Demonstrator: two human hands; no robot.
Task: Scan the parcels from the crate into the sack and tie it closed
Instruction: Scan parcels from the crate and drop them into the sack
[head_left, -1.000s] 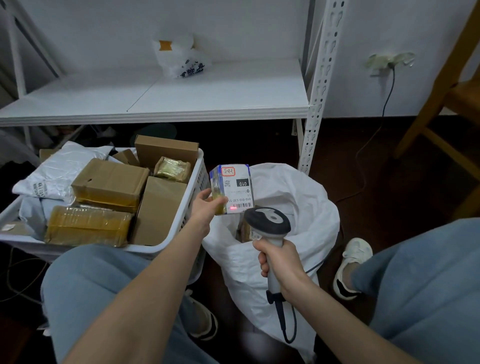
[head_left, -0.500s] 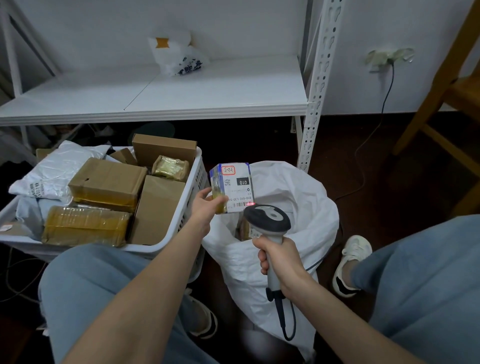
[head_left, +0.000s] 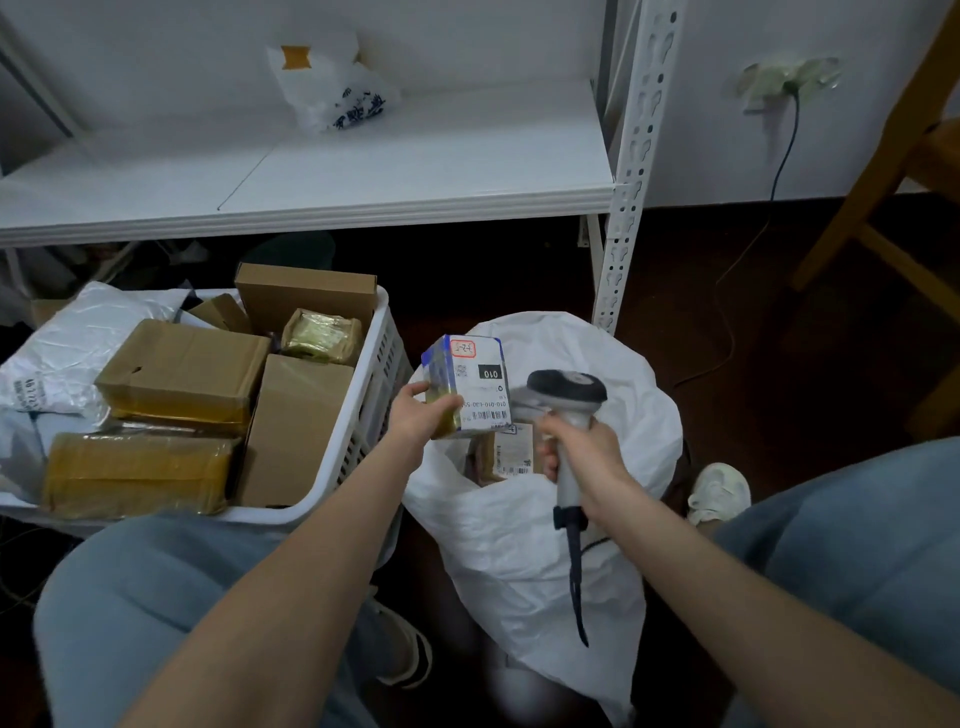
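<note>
My left hand (head_left: 423, 413) grips a small labelled box parcel (head_left: 472, 382) and holds it over the mouth of the white sack (head_left: 597, 519). My right hand (head_left: 582, 447) is closed around the handle of a grey barcode scanner (head_left: 566, 395), whose head sits just right of the parcel's barcode. At least one brown parcel (head_left: 506, 452) lies inside the sack. The white plastic crate (head_left: 371, 395) at the left holds several cardboard boxes (head_left: 187, 369), taped parcels (head_left: 135, 470) and a white mailer bag (head_left: 78, 343).
A white metal shelf (head_left: 363, 202) with a plastic bag (head_left: 332, 93) on it stands behind the crate and sack; its post (head_left: 623, 208) comes down beside the sack. My knees frame the bottom. A wooden chair (head_left: 883, 208) and a wall cable (head_left: 779, 156) are at the right.
The scanner has shifted right and slightly up, away from in front of the parcel. The red scan light on the barcode is gone. The parcel stays in my left hand.
</note>
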